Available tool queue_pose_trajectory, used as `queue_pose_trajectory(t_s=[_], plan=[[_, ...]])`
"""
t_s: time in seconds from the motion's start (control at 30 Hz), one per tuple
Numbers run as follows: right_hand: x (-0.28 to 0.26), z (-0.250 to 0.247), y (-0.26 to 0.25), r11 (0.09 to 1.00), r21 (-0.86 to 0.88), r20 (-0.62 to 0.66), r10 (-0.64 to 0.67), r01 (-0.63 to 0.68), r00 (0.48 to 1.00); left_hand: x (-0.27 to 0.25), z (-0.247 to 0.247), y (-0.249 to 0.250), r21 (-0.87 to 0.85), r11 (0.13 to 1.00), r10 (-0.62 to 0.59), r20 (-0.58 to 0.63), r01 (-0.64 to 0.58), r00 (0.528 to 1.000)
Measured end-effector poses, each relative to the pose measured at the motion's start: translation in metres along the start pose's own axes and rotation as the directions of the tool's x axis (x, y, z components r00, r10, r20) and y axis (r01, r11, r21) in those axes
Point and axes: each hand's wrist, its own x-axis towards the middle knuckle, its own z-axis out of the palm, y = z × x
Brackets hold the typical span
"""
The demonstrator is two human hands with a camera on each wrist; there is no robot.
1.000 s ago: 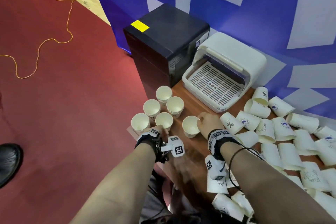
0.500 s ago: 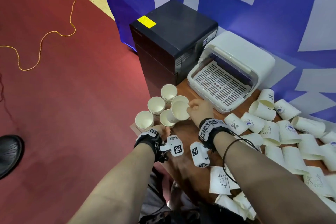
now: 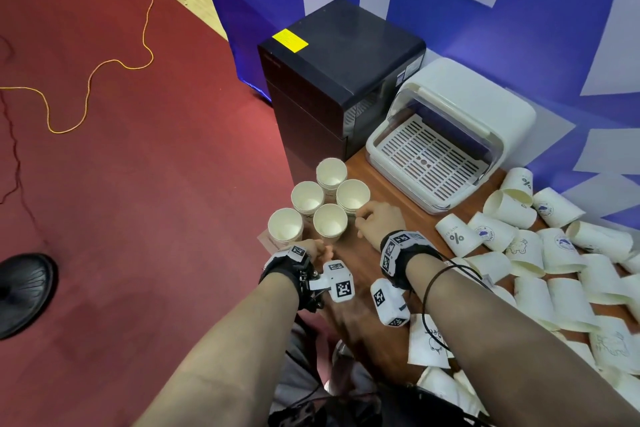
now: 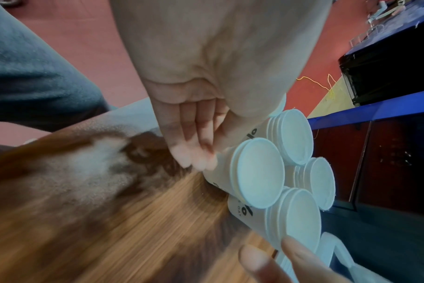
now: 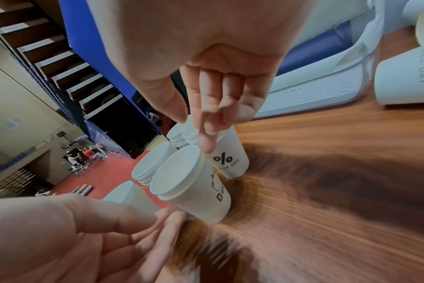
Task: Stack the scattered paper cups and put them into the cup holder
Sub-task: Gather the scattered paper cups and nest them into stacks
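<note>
A leftmost stack (image 3: 285,230) stands at the near-left corner of the worktop (image 3: 381,184), with four more upright stacks packed close around it. The left grip (image 3: 313,251), a bare hand, sits just in front of that cluster: it is released, its fingertips (image 4: 199,162) lying straight against the wall of the front stack (image 3: 329,222) without closing round it.

Just to the right stands the stack printed with a percent sign (image 3: 352,196). The right grip (image 3: 379,220) is grasping its upper part, thumb at the rim on one side and fingers (image 5: 206,141) draped down the printed wall on the other, the palm above and to the right of the stack.

The step in hand looks like seating a cup home on this stack. To do it well, the right grip should press straight down the stack's axis so the rims nest evenly and none sits cocked, then let go without dragging it sideways, since the neighbours touch it and a nudge could topple several. The left grip steadying the front stack helps here.

Further right, the white cup holder (image 3: 467,90) sits open against the wall, its slatted tray bare and well apart from both grips. Beyond it the loose cups (image 3: 457,236) lie on their sides across the worktop, many not yet stacked, so the task appears to be far from finished
</note>
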Motion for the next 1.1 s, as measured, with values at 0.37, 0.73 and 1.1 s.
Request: queue_pose_trajectory(t_s=[0.37, 0.73, 1.1], plan=[[-0.052, -0.023, 0.066, 0.983, 0.016, -0.079, 0.184, -0.183, 0.980, -0.024, 0.041, -0.036, 0.511, 0.855, 0.086, 0.025, -0.087, 0.996], [-0.155, -0.040, 0.137, 0.870, 0.171, -0.324, 0.494, -0.463, 0.807, -0.043, 0.090, -0.068, 0.917, 0.032, 0.078, 0.395, -0.398, 0.915], [-0.281, 0.022, 0.169, 0.674, 0.292, -0.383, 0.733, -0.679, 0.562, -0.073, 0.079, -0.112, 0.715, -0.395, 0.050, 0.644, -0.577, 0.763]])
